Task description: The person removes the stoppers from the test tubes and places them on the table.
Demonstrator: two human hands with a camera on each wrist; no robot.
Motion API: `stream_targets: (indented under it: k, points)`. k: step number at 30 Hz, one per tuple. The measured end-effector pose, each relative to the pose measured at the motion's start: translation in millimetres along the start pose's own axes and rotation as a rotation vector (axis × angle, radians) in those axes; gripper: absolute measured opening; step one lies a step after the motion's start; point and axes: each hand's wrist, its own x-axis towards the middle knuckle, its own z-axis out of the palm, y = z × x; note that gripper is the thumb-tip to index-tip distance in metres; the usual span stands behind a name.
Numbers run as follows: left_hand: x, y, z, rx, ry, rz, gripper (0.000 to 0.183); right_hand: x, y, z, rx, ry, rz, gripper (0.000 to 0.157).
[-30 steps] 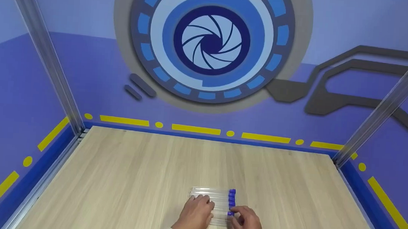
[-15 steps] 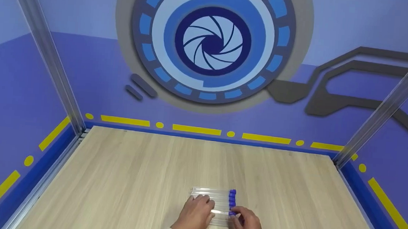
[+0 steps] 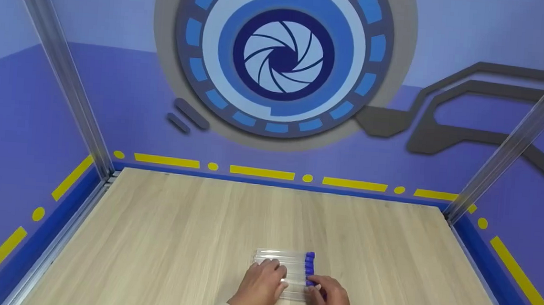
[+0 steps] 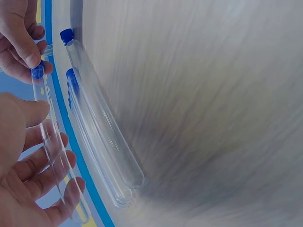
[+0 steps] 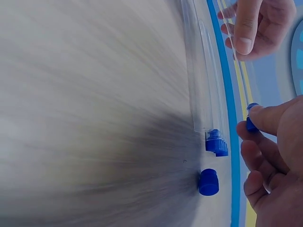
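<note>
My left hand (image 3: 260, 285) holds a clear test tube (image 4: 53, 142) above the table, the thumb on one side and the fingers bent along the other. With thumb and forefinger, my right hand (image 3: 332, 300) pinches the blue cap (image 5: 252, 124) at that tube's mouth. Below lie several more clear tubes (image 4: 97, 137) side by side, with blue caps (image 5: 216, 142) lined up at their right ends. The nearest tube (image 5: 191, 85) has an uncapped mouth. A loose blue cap (image 5: 208, 182) sits on the table a short way beyond it.
The wooden table (image 3: 190, 223) stretches away behind and to both sides of the hands. Blue printed walls (image 3: 127, 99) enclose it at the back and sides, with metal posts (image 3: 73, 86) at the rear corners.
The fingers of my right hand have shifted slightly at the blue cap and cover more of it. My left hand stays in place with the test tube.
</note>
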Motion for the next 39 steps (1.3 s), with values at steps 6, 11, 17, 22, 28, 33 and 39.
stream_targets:
  k: [6,11,17,22,28,33,39]
  points:
    - [-1.4,-0.6,-0.5,-0.008,0.054,0.033,0.019,-1.1,0.1,0.7,0.0,-0.003,0.037,0.023]
    - [-1.3,-1.3,0.8,-0.035,0.076,0.038,0.021,-0.5,-1.4,1.6,0.001,-0.029,0.103,0.024]
    - [-0.3,-1.0,3.5,-0.012,0.135,0.058,0.022,0.3,-2.7,2.5,0.021,-0.045,0.134,0.024]
    - [-0.5,0.1,3.8,0.007,0.159,0.06,0.022,0.7,-2.8,2.9,0.028,-0.046,0.148,0.024]
    - [-0.9,0.7,3.8,-0.003,0.151,0.053,0.021,-0.6,-2.9,3.3,0.007,-0.004,0.124,0.022]
    - [0.0,0.9,2.8,-0.033,0.111,0.049,0.02,-3.2,-3.1,3.5,-0.032,0.059,0.067,0.019]
    - [0.2,0.2,1.3,-0.055,0.071,0.048,0.018,-3.5,-3.5,2.8,-0.01,0.049,0.087,0.02]
